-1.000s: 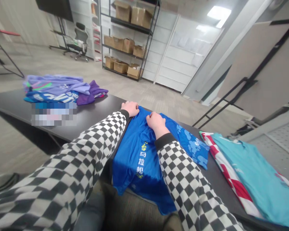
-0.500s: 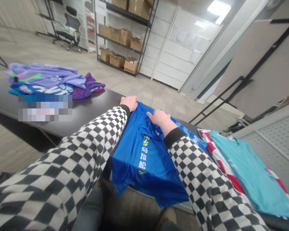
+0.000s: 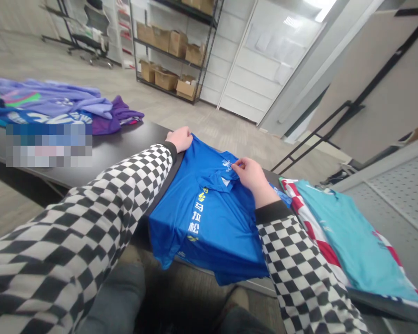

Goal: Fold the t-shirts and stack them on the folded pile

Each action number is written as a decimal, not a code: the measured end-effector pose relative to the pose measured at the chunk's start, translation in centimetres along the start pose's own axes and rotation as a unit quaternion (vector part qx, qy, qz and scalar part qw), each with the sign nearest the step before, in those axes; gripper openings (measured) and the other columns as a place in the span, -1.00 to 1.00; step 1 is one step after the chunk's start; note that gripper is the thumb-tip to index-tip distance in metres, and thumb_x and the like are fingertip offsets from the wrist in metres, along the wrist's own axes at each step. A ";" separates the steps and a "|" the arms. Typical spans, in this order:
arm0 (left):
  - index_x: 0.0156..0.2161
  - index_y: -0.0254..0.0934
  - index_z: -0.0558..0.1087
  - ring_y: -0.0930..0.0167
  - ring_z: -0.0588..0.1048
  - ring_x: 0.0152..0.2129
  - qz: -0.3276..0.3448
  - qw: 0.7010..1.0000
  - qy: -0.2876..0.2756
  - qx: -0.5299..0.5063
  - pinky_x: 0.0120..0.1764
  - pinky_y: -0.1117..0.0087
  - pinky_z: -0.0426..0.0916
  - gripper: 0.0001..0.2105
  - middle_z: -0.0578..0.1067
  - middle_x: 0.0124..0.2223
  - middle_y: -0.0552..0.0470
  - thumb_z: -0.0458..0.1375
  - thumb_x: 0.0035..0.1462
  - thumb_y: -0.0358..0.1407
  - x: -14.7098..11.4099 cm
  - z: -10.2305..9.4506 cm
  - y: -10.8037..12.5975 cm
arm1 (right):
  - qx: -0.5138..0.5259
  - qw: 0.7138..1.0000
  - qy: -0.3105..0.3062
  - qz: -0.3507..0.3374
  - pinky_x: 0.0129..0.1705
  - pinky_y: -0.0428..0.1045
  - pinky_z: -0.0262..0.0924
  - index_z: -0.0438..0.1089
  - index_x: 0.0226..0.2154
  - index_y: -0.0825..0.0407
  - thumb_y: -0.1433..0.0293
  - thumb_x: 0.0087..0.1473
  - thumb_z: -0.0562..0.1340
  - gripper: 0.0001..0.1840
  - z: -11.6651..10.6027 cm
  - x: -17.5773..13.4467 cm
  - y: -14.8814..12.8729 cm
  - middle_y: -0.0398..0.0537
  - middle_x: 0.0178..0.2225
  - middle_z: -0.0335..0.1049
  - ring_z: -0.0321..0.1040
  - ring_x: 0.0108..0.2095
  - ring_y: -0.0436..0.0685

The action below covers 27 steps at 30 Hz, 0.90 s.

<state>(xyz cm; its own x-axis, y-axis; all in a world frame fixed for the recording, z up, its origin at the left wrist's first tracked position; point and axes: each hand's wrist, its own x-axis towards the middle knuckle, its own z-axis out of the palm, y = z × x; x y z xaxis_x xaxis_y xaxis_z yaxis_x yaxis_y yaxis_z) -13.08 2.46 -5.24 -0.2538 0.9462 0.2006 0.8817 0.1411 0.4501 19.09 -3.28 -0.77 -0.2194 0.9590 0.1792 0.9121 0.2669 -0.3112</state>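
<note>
A blue T-shirt (image 3: 226, 232) with white and yellow characters lies across the dark table (image 3: 135, 148), its near end hanging over the front edge. My left hand (image 3: 180, 138) is closed on the shirt's far left corner. Beside the collar, my right hand (image 3: 249, 172) pinches the fabric near a small white print, thumb against fingers. The shirt is spread fairly flat between both hands, with some folds around the neck opening. Part of a patterned blue cloth (image 3: 281, 195) shows to the right, mostly hidden by my right forearm.
At the table's left lies a heap of lilac, blue and purple clothes (image 3: 55, 99). On the right, a turquoise shirt (image 3: 348, 236) lies flat over red-and-white checked fabric (image 3: 316, 236). Behind the table stand a shelf with cardboard boxes (image 3: 165, 79) and an office chair (image 3: 94, 32).
My right hand has moved right and slightly away from the left hand. The shirt's upper part has opened out flatter, and a white print near the collar now shows.
</note>
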 end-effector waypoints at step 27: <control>0.70 -0.09 0.16 0.07 -0.01 0.67 0.224 0.948 -0.207 0.093 0.61 -0.28 -0.24 -0.22 0.02 0.72 -0.10 0.03 0.56 0.18 -5.1 -1.3 3.0 | -0.036 0.987 0.068 -0.144 0.18 0.20 0.40 0.56 0.19 0.04 0.28 0.50 0.27 -0.67 -2.6 -4.1 -3.5 0.22 0.06 0.66 0.57 0.09 0.39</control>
<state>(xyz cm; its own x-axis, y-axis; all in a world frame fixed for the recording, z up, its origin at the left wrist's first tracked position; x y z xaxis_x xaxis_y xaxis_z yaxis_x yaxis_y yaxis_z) -9.63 -2.34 -3.79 0.3072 0.9508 -0.0399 0.9284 -0.2902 0.2322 17.66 -8.43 1.99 -0.4299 0.8212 0.3751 0.8413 0.5152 -0.1636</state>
